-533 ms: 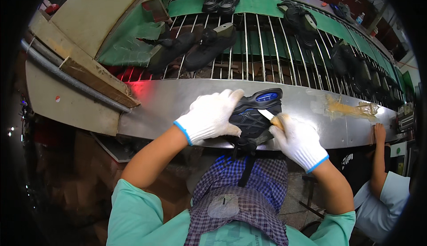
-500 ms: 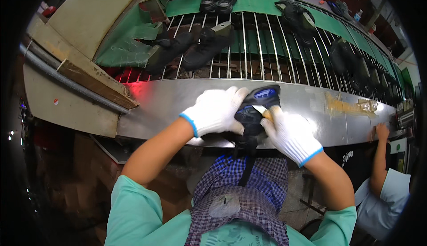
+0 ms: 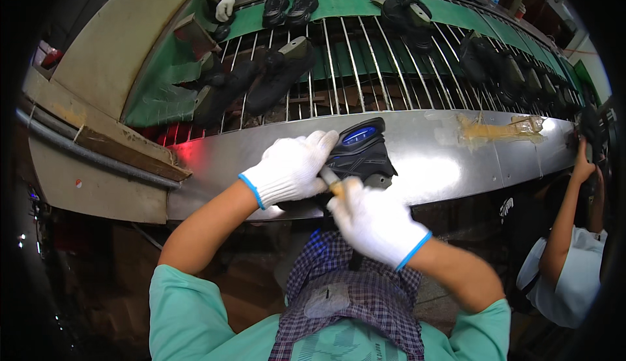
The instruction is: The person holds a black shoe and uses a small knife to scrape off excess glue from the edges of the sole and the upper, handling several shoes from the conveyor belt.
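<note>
White cotton gloves at the centre of the frame, and both hands are busy! Left hand (image 3: 287, 165) has its grip clamped on a black sneaker (image 3: 358, 159), right there in the middle, over the near side of the bare metal table (image 3: 430, 165). Look at that glossy blue window (image 3: 360, 135) in the sole, facing up! Right hand (image 3: 375, 224), just below, has its grip closed around a wooden-handled tool (image 3: 337, 189), pale end up against the left glove's thumb; whether it touches the shoe, I cannot tell. Up top, metal rods (image 3: 353, 64) span the frame, several dark shoes (image 3: 282, 77) lying across them, and on the green strip (image 3: 345, 9) sits a pair of black shoes (image 3: 302, 10), a co-worker's gloved hand (image 3: 225, 7) at upper left. Yellowish tape (image 3: 499, 129) marks the table at right, a co-worker's pale sleeve (image 3: 574, 266) showing at lower right, and a checked apron (image 3: 300, 322) fills the bottom centre.
</note>
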### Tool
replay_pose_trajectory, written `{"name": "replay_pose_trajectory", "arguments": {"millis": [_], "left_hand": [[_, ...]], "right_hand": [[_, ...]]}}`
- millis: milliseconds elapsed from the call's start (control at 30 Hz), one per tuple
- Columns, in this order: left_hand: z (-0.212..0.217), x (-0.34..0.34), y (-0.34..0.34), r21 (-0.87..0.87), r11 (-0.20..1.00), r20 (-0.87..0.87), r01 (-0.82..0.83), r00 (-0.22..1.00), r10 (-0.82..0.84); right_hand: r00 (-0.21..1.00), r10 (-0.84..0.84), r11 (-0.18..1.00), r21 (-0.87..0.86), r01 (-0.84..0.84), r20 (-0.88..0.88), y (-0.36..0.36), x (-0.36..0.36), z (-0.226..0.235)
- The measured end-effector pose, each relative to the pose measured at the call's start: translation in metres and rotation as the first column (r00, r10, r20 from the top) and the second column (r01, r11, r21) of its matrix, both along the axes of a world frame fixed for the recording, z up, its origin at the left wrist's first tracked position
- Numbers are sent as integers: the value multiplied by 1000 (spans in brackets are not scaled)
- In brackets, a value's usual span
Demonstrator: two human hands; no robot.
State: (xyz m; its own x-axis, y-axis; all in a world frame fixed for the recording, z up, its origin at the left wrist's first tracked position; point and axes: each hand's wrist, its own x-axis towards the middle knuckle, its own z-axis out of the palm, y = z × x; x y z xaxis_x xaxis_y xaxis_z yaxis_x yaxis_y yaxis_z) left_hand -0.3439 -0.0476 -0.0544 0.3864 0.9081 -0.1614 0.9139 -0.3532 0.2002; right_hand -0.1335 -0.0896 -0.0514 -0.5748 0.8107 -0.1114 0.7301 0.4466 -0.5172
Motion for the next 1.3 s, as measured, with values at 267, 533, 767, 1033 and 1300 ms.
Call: {"name": "replay_pose_trajectory", "arguments": {"millis": [267, 533, 767, 1033, 1300], "left_hand": [[1, -1, 11, -78, 995, -56, -64, 997, 60], [2, 34, 40, -169, 978, -33, -119, 993, 115], [-1, 27, 30, -40, 998, 32, 45, 999, -43], [-11, -36, -28, 443, 889, 289, -117, 957, -18], [-112, -73, -85, -54, 736, 769, -675, 442, 462]], "right_hand": [[993, 59, 976, -215, -36, 100, 18, 47, 16], [1000, -7, 967, -256, 13, 26, 58, 42, -6], [980, -177, 862, -496, 108, -94, 59, 57, -30], [971, -109, 943, -331, 34, -211, 70, 79, -43], [973, 23, 804, 582, 120, -232, 141, 79, -94]]}}
